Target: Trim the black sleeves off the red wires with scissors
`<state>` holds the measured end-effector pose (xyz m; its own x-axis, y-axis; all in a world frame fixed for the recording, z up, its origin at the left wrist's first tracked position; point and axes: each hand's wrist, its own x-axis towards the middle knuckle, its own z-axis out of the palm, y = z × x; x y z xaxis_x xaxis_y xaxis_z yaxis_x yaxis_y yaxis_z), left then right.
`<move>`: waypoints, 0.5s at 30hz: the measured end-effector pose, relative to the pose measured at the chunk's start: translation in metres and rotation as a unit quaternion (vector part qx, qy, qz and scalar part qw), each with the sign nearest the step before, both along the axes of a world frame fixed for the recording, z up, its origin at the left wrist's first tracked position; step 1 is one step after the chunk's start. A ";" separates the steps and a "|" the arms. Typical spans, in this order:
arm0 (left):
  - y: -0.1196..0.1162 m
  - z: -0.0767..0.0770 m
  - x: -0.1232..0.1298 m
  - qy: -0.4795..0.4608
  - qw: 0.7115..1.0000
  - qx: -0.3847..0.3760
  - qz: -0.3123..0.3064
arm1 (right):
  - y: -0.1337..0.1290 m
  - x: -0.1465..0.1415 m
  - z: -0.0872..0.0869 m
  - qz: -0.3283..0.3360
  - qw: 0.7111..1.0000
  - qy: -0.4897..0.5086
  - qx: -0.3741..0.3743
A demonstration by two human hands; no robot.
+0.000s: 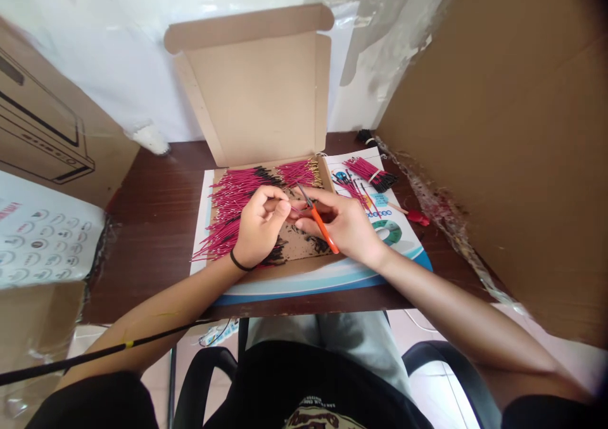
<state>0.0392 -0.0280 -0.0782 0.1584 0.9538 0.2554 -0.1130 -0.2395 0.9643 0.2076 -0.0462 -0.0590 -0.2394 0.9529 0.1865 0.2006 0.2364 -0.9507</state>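
My left hand [259,226], with a black band at the wrist, is closed in a pinch over the open cardboard box. A thin dark-red wire [298,210] seems to stick out from its fingertips toward the other hand. My right hand [349,223] is curled around an orange-handled tool [324,228] with a narrow metal end pointing up and left; its exact kind is unclear. Both hands' fingertips nearly meet. Beneath and behind them, bundles of red wires with black ends [232,191] fill the left of the box, and more red wires [299,172] lie at its back right.
The box lid [261,93] stands raised at the back. Small black scraps [313,242] litter the box floor. On the printed sheet [403,251] at right lie a banded wire bundle [370,172], loose wires and a red-tipped item [417,217]. Cardboard walls [498,131] flank the dark table.
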 end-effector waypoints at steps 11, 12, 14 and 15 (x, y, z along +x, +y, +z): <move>0.013 0.009 -0.013 0.033 0.998 -0.017 0.042 | 0.001 -0.003 0.003 0.012 0.995 0.092 -0.049; 0.014 0.008 -0.013 0.020 0.998 -0.026 0.051 | 0.000 -0.003 0.003 0.012 0.994 0.095 -0.049; 0.017 0.008 -0.013 -0.011 0.996 -0.036 0.082 | -0.001 -0.003 0.004 0.001 0.993 0.105 -0.053; 0.018 0.008 -0.013 -0.020 0.995 -0.034 0.096 | -0.001 -0.003 0.004 -0.010 0.992 0.110 -0.054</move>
